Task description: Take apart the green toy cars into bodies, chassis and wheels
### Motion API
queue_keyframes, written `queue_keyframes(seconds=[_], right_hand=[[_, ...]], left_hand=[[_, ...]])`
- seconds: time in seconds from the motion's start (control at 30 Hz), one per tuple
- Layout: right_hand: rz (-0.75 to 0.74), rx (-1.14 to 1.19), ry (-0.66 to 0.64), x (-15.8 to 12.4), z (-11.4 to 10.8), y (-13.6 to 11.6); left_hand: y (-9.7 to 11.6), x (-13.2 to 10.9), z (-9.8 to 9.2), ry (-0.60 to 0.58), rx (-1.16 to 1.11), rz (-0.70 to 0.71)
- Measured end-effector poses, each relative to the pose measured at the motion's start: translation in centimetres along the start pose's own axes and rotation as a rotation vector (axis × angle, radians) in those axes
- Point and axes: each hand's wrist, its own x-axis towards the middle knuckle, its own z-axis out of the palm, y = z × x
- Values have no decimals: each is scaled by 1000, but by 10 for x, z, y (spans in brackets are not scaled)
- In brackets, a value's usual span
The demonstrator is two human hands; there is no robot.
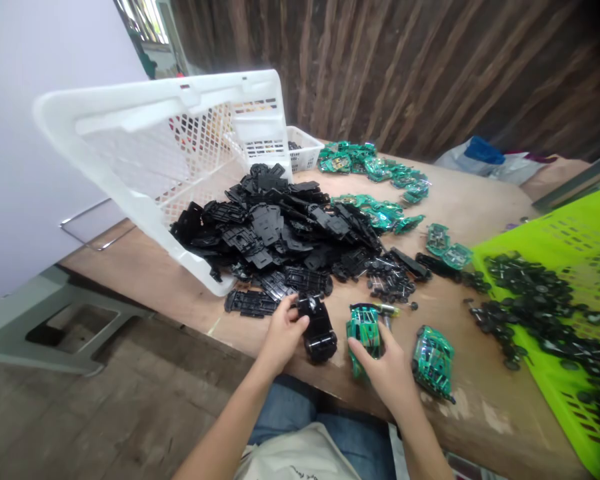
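My left hand (286,330) holds a black toy car chassis (318,328) with wheels at its near end, just above the table's front edge. To its right, my right hand (383,357) has its thumb and fingers around a green toy car body (364,327). Another green car body (434,362) lies to the right of that hand. Behind the right hand is a small tool (387,311), partly hidden. A heap of black chassis plates (275,230) lies behind my left hand, and black wheels on metal axles (391,280) are piled beside it.
A tipped white basket (155,227) stands behind the heap at left, with a small white basket (306,155) farther back. Green car bodies (380,170) lie at the back. A lime-green basket (575,233) with many wheels (540,307) is at right. A grey stool (70,333) stands lower left.
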Motion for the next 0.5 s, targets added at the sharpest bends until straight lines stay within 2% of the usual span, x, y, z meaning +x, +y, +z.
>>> queue_keyframes(seconds=[0.07, 0.13, 0.33, 0.5], right_hand=[[39, 153, -119, -6, 0, -13], [17, 202, -160, -12, 3, -22], [29, 133, -136, -12, 10, -25], [-21, 100, -92, -16, 16, -21]], left_hand=[[-4, -3, 5, -95, -15, -8], [-9, -6, 10, -168, -12, -7], [-24, -7, 16, -285, 86, 76], [-29, -11, 16, -286, 104, 85]])
